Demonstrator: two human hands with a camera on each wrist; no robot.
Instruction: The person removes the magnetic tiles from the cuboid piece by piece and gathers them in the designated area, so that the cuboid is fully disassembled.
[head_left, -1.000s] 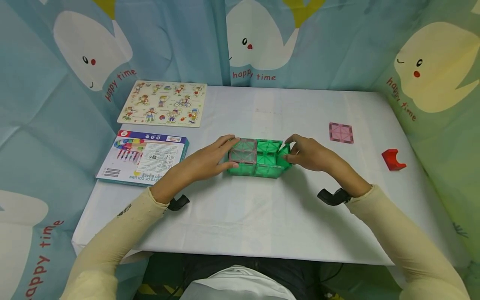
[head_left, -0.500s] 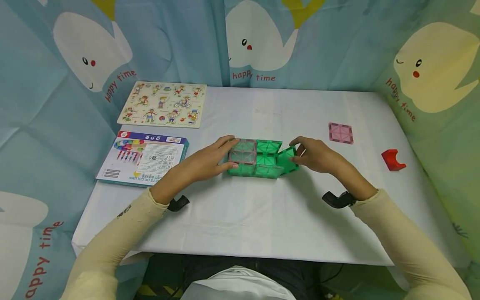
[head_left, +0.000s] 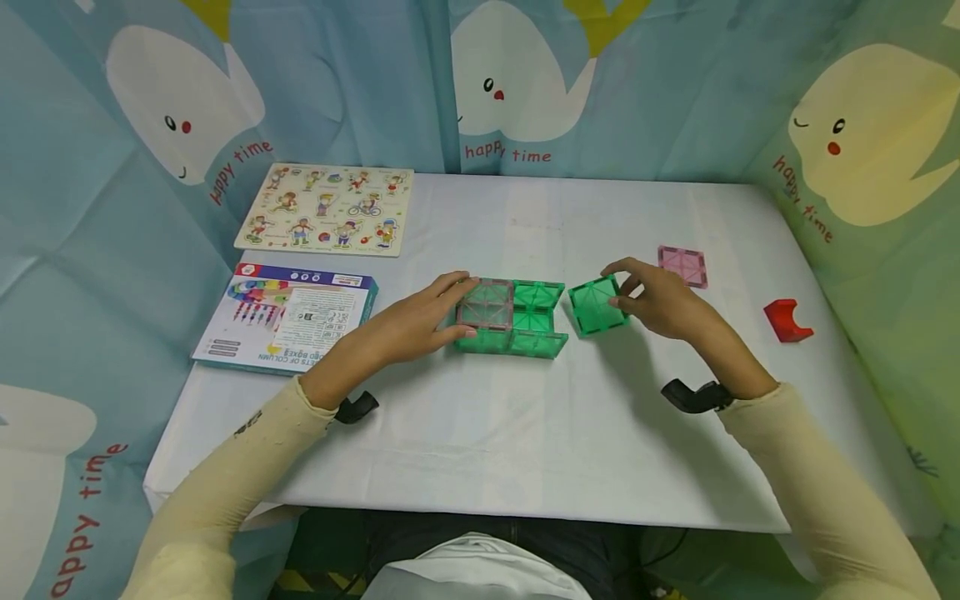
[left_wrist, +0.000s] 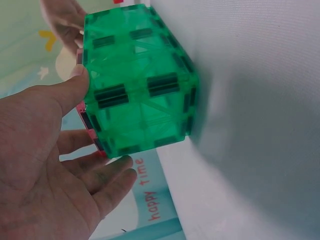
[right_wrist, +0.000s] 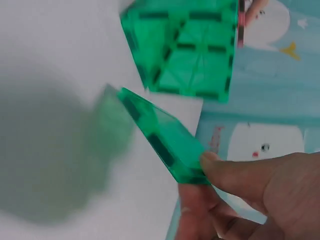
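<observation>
A long box built of green magnetic tiles, with a translucent pink tile over its left half, stands mid-table. My left hand holds its left end, thumb at the near top edge and fingers toward the far side; in the left wrist view the thumb touches the green wall. The right half has no top, and its right end is uncovered. To the right of the box, my right hand pinches a loose green square magnetic tile between thumb and fingers. In the right wrist view this tile is tilted and apart from the box.
Behind the right hand lies a pink square tile. A red notched block is farther right. On the left are a flat printed box and a picture puzzle board. Whale-print curtains border the white table.
My right hand has pulled the green square tile away from the box's right end, moving right and turning its face upward. My left hand has stayed on the box.
</observation>
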